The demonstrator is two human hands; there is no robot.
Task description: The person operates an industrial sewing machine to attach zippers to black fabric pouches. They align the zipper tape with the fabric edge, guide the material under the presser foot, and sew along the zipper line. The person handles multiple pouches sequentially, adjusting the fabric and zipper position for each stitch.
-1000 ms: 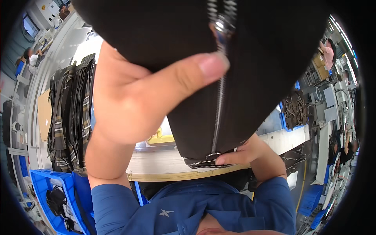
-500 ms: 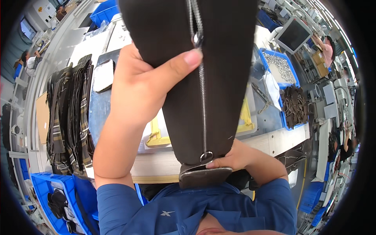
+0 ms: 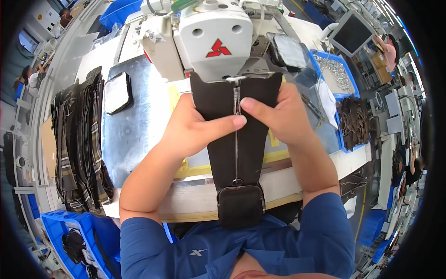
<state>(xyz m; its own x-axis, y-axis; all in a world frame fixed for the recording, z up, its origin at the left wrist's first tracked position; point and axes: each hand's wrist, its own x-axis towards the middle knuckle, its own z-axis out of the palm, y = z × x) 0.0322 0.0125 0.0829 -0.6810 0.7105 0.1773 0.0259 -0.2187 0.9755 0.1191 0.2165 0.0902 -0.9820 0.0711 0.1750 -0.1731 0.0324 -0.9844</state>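
You hold a long black piece (image 3: 223, 151) up in front of you, over the near side of the white table (image 3: 190, 200). Your left hand (image 3: 191, 128) grips its left side, with the thumb lying flat across the front, by the silver zip (image 3: 237, 151). Your right hand (image 3: 289, 116) grips its right side, with that thumb near the zip too, a bit farther up. Most of your other fingers are hidden behind the cloth. The piece is wide at the far end and thinner at the near end, where there is a small ring (image 3: 237, 182) and a square black pouch (image 3: 240, 207), close to your blue shirt (image 3: 260, 246). The far end is near the big white sewing machine (image 3: 216, 35), but you cannot tell if they touch. On the left is a pile of plaid cloth (image 3: 79, 144), and nearer to you is a blue bin (image 3: 52, 232). On the right, a blue tray (image 3: 355, 86) holds shiny metal bits (image 3: 335, 76), and brown strips (image 3: 354, 123) lie just nearer.
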